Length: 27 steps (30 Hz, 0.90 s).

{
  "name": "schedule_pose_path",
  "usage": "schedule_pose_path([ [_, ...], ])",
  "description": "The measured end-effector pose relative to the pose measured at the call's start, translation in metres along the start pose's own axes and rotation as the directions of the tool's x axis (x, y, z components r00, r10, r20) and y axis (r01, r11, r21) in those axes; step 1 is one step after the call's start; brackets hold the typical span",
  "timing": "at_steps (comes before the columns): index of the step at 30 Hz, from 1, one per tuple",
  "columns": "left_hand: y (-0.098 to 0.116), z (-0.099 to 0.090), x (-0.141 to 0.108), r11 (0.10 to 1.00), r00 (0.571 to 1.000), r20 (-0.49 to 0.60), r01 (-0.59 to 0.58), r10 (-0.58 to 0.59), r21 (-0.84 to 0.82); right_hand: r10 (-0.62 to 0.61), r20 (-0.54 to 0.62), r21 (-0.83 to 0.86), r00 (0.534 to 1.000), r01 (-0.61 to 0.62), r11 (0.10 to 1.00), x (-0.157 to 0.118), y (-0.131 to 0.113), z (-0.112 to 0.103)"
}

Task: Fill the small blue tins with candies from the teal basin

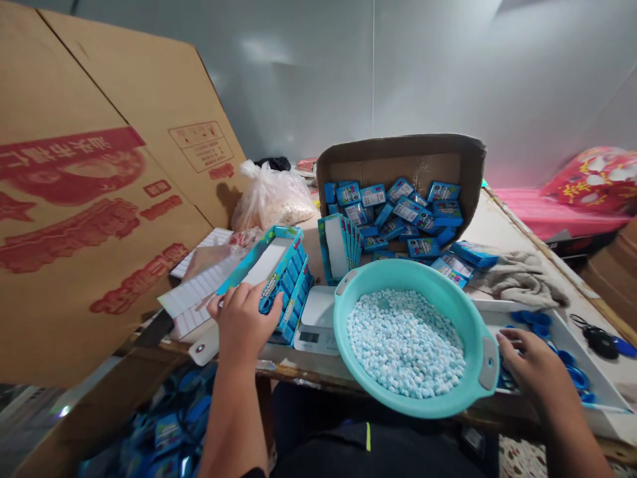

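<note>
"What sits closest to you?"

"At the lower left of the frame, a jumbled heap of shiny blue packets [166, 435]. Right of centre there's a round turquoise basin [408, 406], smooth-walled, with grey oval grips; it holds small, rounded pellets [405, 345], pale blue and white."

"And your fingers?"

"My left hand [243, 322], left of centre, is bent over the near end of the stacked blue cartons [293, 292], thumb beside a curved, glossy blue piece [267, 303]; I can't tell whether it grips anything. My right hand [535, 362], at the lower right, curls loosely just beside the basin, above a shallow white tray [610, 392] of looped blue plastic pieces [574, 375]. Whether those fingers are closed on one, I can't tell."

"Farther back?"

"A flat white scale [318, 318] lies between cartons and basin. Right of centre, a rumpled grey cloth [522, 279]; behind the basin, an open brown cardboard box [398, 149] full of small, hard-edged blue boxes [418, 216]. A filmy, knotted plastic bag [273, 199] slumps above the cartons. Across the top runs a smooth grey wall [308, 79]."
</note>
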<state>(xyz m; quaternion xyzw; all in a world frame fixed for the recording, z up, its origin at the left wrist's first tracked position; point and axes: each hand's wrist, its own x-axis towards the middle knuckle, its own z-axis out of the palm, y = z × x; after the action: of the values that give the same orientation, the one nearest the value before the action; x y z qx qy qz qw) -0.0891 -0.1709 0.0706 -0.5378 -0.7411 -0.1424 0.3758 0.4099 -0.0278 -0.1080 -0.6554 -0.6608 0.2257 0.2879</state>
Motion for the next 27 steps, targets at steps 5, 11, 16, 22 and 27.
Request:
schedule_pose_path([
  [5,0.002,0.001,0.000,1.000,0.999,-0.028,-0.017,0.017,-0.003,0.014,0.014,-0.011,1.000,-0.013,1.000,0.001,0.004,0.000],
  [11,0.001,0.003,0.002,1.000,1.000,-0.021,-0.023,0.023,-0.007,0.033,0.047,0.015,0.998,-0.034,0.999,0.003,0.008,0.003],
  [16,-0.001,0.002,0.004,0.999,0.999,-0.017,-0.038,0.038,-0.022,0.037,0.044,0.022,0.998,-0.038,0.999,0.004,0.003,0.002],
  [22,-0.002,-0.001,0.004,0.999,0.999,0.034,-0.028,0.029,-0.023,0.017,0.032,0.041,0.999,-0.018,0.999,0.004,-0.006,-0.002],
  [27,-0.001,-0.001,0.005,1.000,0.998,0.058,-0.006,0.006,0.003,0.008,-0.010,0.020,1.000,-0.008,1.000,0.002,-0.010,-0.002],
])
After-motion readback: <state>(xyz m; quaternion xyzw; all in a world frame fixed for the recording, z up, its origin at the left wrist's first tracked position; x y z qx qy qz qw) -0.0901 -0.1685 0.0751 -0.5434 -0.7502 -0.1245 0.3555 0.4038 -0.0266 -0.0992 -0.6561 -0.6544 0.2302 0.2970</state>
